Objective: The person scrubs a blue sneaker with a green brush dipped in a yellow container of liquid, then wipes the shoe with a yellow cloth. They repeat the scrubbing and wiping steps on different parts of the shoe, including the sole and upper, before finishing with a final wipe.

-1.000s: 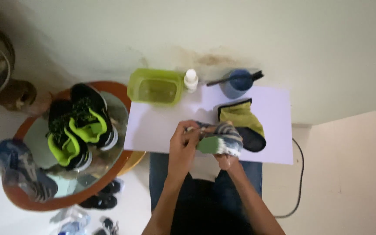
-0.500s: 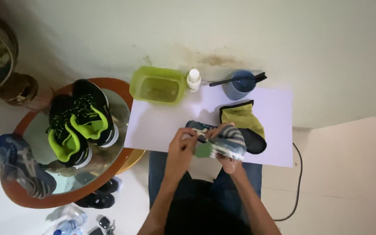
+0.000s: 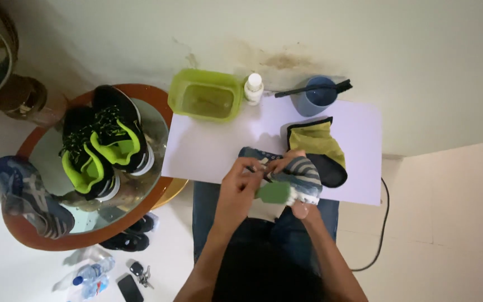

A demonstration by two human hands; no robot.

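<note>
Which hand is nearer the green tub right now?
Left. The left hand works at the shoe directly below the green tub; the right hand grips the shoe's far side, lower and further right.

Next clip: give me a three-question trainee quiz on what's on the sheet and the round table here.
1. True or false: the black and lime shoes stand on the white sheet.
2. What lies across the blue cup? A) a black brush B) a spoon C) a key
3. Fill in: both hands grip a striped ____ over the sheet's near edge.

Key
1. False: they stand on the round glass table.
2. A, the black brush.
3. Shoe: the left hand and right hand hold the striped shoe, with a green pad against it.
</note>
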